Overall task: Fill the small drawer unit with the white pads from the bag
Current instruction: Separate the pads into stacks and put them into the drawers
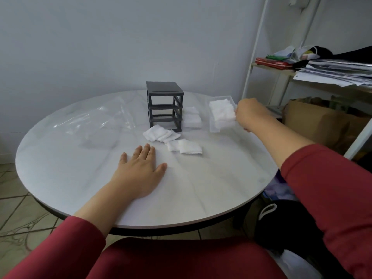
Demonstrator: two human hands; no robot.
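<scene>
Right hand (250,114) was out at the far right of the desk (201,198), fingers curled and clamped on the side wall of a clear drawer (214,128). That drawer was packed with white pads (221,109)! Left hand (138,168) lay flat on the desk, fingers straight and spread, holding nothing.

The dark drawer frame (164,87) stood mid-desk with all three slots showing empty. Two more stacks (192,118) of pads sat just right of it; whether those sat in drawers of their own I could not tell. Loose pads (173,138) lay scattered in front of the frame. The bag (100,119) lay slack on the left and looked emptied.

So by my reading this was the loading stage: one drawer filled and in hand, ready to go home. The next move called for lining it up squarely with an open slot and sliding it in level, perhaps with the left hand steadying the light frame. Then the loose pads wanted gathering.
</scene>
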